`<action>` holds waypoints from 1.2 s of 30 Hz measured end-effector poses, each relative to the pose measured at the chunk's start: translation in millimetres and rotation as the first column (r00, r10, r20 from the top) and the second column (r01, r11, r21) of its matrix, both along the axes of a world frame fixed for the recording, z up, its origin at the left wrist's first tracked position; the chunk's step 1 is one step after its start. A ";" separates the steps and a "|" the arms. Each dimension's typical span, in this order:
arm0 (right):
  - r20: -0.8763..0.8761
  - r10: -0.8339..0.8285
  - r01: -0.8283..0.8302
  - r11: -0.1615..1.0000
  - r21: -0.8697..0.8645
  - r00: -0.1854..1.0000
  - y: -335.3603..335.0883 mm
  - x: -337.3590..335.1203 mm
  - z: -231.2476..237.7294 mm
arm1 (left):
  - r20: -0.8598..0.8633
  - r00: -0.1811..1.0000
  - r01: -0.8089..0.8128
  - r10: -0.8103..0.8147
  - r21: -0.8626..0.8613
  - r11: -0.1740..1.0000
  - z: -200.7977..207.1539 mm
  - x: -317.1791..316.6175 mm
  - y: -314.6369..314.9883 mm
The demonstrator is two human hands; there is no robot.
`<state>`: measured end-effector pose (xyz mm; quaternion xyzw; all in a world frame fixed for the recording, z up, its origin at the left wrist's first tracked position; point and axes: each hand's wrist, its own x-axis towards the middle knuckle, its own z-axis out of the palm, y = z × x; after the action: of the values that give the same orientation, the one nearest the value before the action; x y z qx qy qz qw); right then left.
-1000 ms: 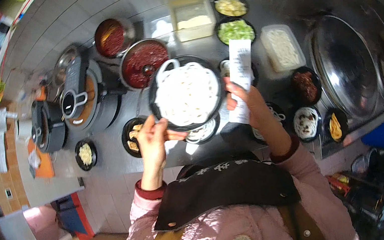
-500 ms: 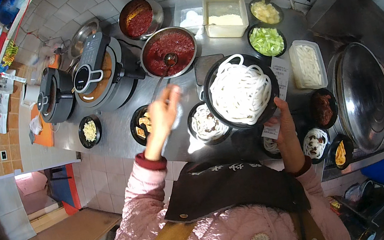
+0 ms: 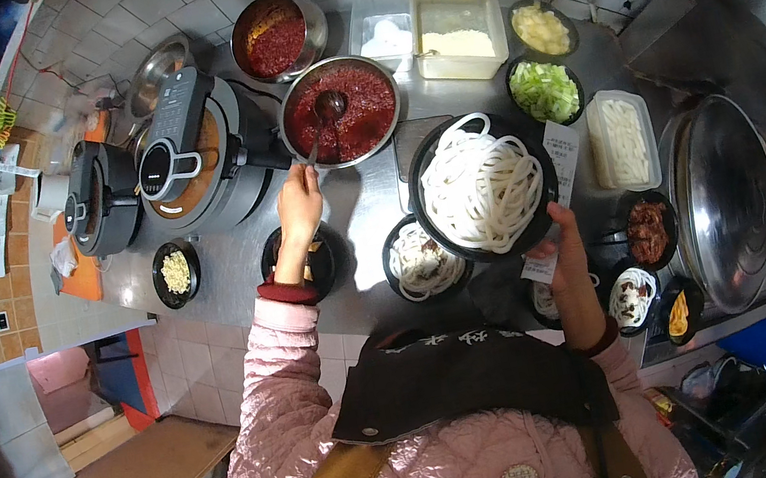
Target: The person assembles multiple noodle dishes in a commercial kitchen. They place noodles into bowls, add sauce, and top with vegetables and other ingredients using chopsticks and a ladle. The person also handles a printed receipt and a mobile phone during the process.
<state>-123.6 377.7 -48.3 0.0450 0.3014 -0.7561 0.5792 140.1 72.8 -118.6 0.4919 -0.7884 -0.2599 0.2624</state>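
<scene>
My left hand (image 3: 300,208) is closed around the handle of a metal ladle (image 3: 330,104). The ladle's scoop rests in a steel bowl (image 3: 397,121) of red chili sauce (image 3: 367,128). My right hand (image 3: 563,247) grips the lower right rim of a black bowl (image 3: 536,221) and keeps it raised above the counter. Thick white noodles (image 3: 483,184) fill this bowl. A printed paper slip (image 3: 564,163) shows beside its right rim, and another piece of paper hangs by my right fingers. Beneath my left wrist, a black bowl (image 3: 328,266) with golden pieces is partly hidden.
Another noodle bowl (image 3: 393,278) stands between my arms. Two grey cooking machines (image 3: 193,164) are at the left. Chopped greens (image 3: 545,90), a plastic tub (image 3: 495,58) and a sauce pot (image 3: 313,33) line the back. At right are a meat bowl (image 3: 649,233) and a large metal lid (image 3: 728,191).
My left hand has moved forward and slightly left and now grips the ladle. The ladle's scoop has shifted within the sauce. My right hand still holds the noodle bowl.
</scene>
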 end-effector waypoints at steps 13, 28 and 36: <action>0.055 -0.017 0.017 1.000 -0.010 0.998 -12.8 -1.5 -6.1 | 0.297 0.945 0.156 -0.133 -0.055 0.986 -5.8 -91.6 5.1; 0.044 -0.021 0.020 1.000 0.022 0.999 -13.1 -5.6 -12.7 | 0.126 0.984 0.124 -0.127 0.031 0.992 -2.7 -78.7 8.2; 0.050 -0.005 0.004 1.000 0.016 0.999 -16.0 -4.7 -14.1 | -0.372 0.922 0.124 0.107 0.547 0.828 -29.0 -67.7 39.6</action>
<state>-128.3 361.7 -62.3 0.0692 0.2925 -0.7536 0.5845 72.4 112.5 -147.6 0.4823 -0.6116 -0.5728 0.2554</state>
